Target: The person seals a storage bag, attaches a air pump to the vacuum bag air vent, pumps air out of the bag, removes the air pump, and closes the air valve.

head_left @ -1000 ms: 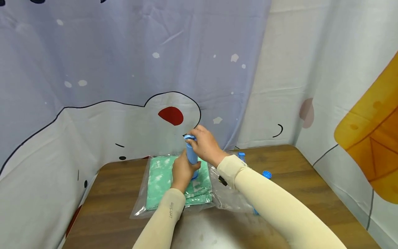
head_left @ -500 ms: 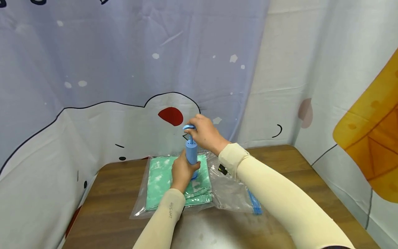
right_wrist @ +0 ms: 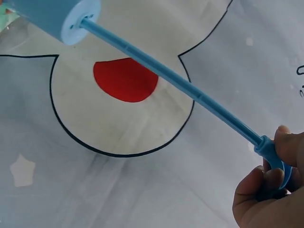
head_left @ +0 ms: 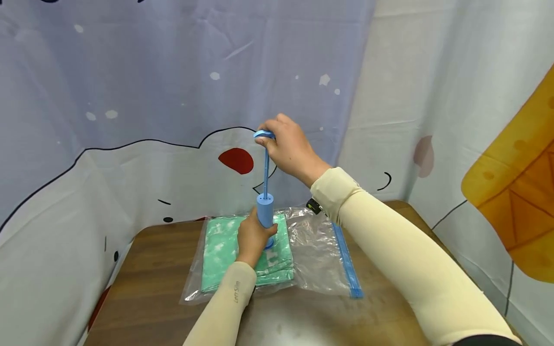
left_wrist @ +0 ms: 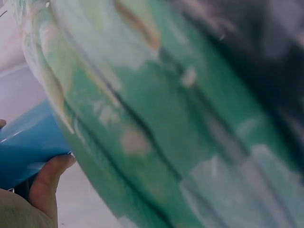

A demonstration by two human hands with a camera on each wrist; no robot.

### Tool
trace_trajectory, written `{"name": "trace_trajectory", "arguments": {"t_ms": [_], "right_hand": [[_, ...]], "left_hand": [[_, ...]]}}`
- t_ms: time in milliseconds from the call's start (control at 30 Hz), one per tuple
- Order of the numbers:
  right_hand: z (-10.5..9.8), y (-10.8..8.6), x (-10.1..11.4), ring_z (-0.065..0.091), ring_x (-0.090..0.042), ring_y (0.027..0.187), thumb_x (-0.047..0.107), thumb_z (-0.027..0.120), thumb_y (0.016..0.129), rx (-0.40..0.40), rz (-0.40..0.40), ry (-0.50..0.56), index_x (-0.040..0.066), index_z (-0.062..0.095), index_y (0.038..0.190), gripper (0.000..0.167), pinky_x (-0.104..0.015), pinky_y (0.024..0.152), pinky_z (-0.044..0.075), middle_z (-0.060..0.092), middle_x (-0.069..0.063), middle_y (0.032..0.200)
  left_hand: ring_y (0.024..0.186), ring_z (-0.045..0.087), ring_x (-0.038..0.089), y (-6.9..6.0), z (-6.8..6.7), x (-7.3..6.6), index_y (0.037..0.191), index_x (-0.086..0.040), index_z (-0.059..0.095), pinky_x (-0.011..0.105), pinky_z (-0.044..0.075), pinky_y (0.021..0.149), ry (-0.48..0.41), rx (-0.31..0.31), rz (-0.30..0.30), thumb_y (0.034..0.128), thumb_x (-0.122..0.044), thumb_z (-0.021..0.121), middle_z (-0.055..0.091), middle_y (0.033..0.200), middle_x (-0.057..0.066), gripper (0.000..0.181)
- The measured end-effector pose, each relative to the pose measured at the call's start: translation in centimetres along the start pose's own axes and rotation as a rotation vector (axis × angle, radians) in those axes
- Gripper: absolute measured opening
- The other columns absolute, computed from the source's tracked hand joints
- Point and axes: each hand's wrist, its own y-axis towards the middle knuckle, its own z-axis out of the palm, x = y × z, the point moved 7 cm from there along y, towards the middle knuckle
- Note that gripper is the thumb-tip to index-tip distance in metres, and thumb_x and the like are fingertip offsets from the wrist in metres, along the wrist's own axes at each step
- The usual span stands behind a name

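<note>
In the head view we see that the handle [head_left: 262, 134] of the blue hand pump [head_left: 265, 217] has risen well above its barrel [head_left: 265, 205], where half a second ago it sat only a little over it; a long stretch of thin rod [head_left: 266, 175] is now bare between them. The barrel, a smooth cylinder, stands upright over the clear bag [head_left: 313, 247] much where it did, the left hand [head_left: 252, 240] still wrapped round its lower part. The right hand [head_left: 292, 146], now far above the barrel, pinches the handle between thumb and fingers. Around the barrel we find the bag's glossy, wrinkled film over flat folded green cloth [head_left: 220, 250] with pale blotches; to its right, more of a blue zip strip [head_left: 346, 264] shows. Behind the barrel hangs a printed curtain [head_left: 173, 62], and around it spreads a wood-grained table [head_left: 151, 269]. In the left wrist view we see the thumb against the shiny barrel, blurred, creased green folds beside it. In the right wrist view we follow the slim rod from the barrel's flat, round end to the curved handle, gripped by thumb and fingers
</note>
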Motion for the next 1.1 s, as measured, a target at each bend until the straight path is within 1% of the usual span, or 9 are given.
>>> {"name": "trace_trajectory", "arguments": {"t_ms": [133, 300, 400, 467, 567, 700, 833, 967, 1100], "right_hand": [[1.1, -0.8, -1.0, 0.064, -0.027, 0.099, 0.021, 0.075, 0.112, 0.0, 0.003, -0.005, 0.006, 0.08, 0.133, 0.027, -0.036, 0.088, 0.057, 0.064, -0.011, 0.109], [5.5, -3.0, -3.0, 0.071, -0.028, 0.109, 0.02, 0.078, 0.11, 0.09, -0.023, -0.038, 0.004, 0.081, 0.129, 0.025, -0.039, 0.096, 0.062, 0.074, -0.013, 0.119], [8.4, -4.8, -4.7, 0.074, -0.029, 0.117, 0.02, 0.078, 0.11, 0.146, -0.002, -0.033, 0.005, 0.079, 0.129, 0.024, -0.04, 0.102, 0.064, 0.076, -0.013, 0.125], [9.8, -5.8, -5.6, 0.075, -0.03, 0.118, 0.02, 0.078, 0.11, 0.159, 0.015, -0.02, 0.005, 0.078, 0.128, 0.023, -0.04, 0.102, 0.065, 0.075, -0.014, 0.126], [10.7, -6.8, -6.4, 0.075, -0.031, 0.116, 0.02, 0.076, 0.11, 0.145, 0.027, 0.003, 0.004, 0.078, 0.127, 0.023, -0.04, 0.1, 0.066, 0.073, -0.015, 0.124], [10.9, -7.0, -6.4, 0.075, -0.03, 0.112, 0.02, 0.077, 0.11, 0.13, 0.019, 0.007, 0.004, 0.078, 0.126, 0.023, -0.039, 0.097, 0.066, 0.073, -0.014, 0.121], [10.3, -6.1, -5.8, 0.074, -0.029, 0.113, 0.02, 0.079, 0.109, 0.141, 0.023, -0.001, 0.005, 0.081, 0.125, 0.023, -0.038, 0.097, 0.065, 0.076, -0.013, 0.121], [8.4, -4.5, -4.5, 0.073, -0.028, 0.111, 0.02, 0.081, 0.107, 0.123, 0.015, 0.002, 0.005, 0.083, 0.122, 0.021, -0.038, 0.097, 0.064, 0.077, -0.012, 0.119], [5.8, -2.8, -3.1, 0.071, -0.026, 0.107, 0.022, 0.082, 0.107, 0.096, 0.007, -0.007, 0.006, 0.084, 0.12, 0.02, -0.038, 0.095, 0.062, 0.077, -0.01, 0.115]], "left_hand": [[0.111, 0.084, 0.044, 0.0, 0.0, -0.1, 0.135, -0.012, 0.071, 0.064, 0.067, 0.092, 0.004, 0.008, 0.004, 0.0891, -0.028, 0.099, 0.086, 0.121, 0.019, 0.056], [0.114, 0.083, 0.045, 0.0, 0.1, -0.4, 0.142, -0.012, 0.069, 0.065, 0.067, 0.096, -0.008, 0.012, 0.015, 0.0906, -0.026, 0.098, 0.085, 0.126, 0.02, 0.061], [0.114, 0.083, 0.044, -0.1, 0.2, -0.5, 0.145, -0.011, 0.068, 0.064, 0.067, 0.096, -0.014, 0.018, 0.027, 0.0916, -0.025, 0.097, 0.084, 0.126, 0.02, 0.063], [0.112, 0.084, 0.043, -0.2, 0.3, -0.5, 0.146, -0.011, 0.067, 0.063, 0.067, 0.094, -0.006, 0.025, 0.032, 0.0924, -0.026, 0.096, 0.085, 0.125, 0.019, 0.063], [0.107, 0.084, 0.042, -0.2, 0.3, -0.6, 0.143, -0.01, 0.068, 0.061, 0.068, 0.089, 0.003, 0.03, 0.036, 0.0924, -0.027, 0.096, 0.086, 0.121, 0.018, 0.061], [0.105, 0.084, 0.043, -0.4, 0.2, -0.5, 0.142, -0.01, 0.068, 0.062, 0.068, 0.088, 0.005, 0.025, 0.037, 0.0926, -0.026, 0.096, 0.086, 0.119, 0.019, 0.059], [0.106, 0.084, 0.043, -0.3, 0.0, -0.3, 0.14, -0.01, 0.069, 0.063, 0.068, 0.089, 0.008, 0.008, 0.042, 0.0921, -0.027, 0.096, 0.086, 0.119, 0.019, 0.058], [0.108, 0.084, 0.044, -0.3, -0.2, 0.1, 0.138, -0.01, 0.07, 0.064, 0.067, 0.09, 0.003, -0.01, 0.037, 0.0902, -0.026, 0.098, 0.085, 0.12, 0.019, 0.058], [0.109, 0.084, 0.044, -0.4, 0.1, 0.3, 0.138, -0.01, 0.07, 0.065, 0.068, 0.09, 0.003, 0.002, 0.022, 0.0904, -0.027, 0.098, 0.085, 0.121, 0.02, 0.058]]}}
